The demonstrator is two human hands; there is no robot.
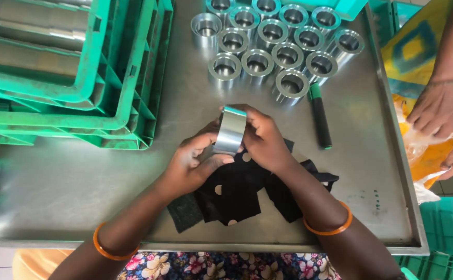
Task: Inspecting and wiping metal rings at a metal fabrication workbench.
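Note:
A shiny metal ring (230, 130) stands on edge between both my hands above the steel table (71, 181). My right hand (263, 139) grips its right side with the fingers curled over the top. My left hand (187, 165) holds its lower left side, pressing a black dotted cloth (237, 189) against it. The cloth spreads out under my wrists. Several matching metal rings (276, 44) stand in rows at the back of the table. A black marker with a green cap (320, 115) lies just right of my right hand.
Stacked green plastic crates (81, 67) fill the table's left back corner. Another person's hands (436, 111) handle a yellow bag past the table's right rim. More green crates (449, 223) stand at the lower right. The table's raised edge (392, 103) runs along the right.

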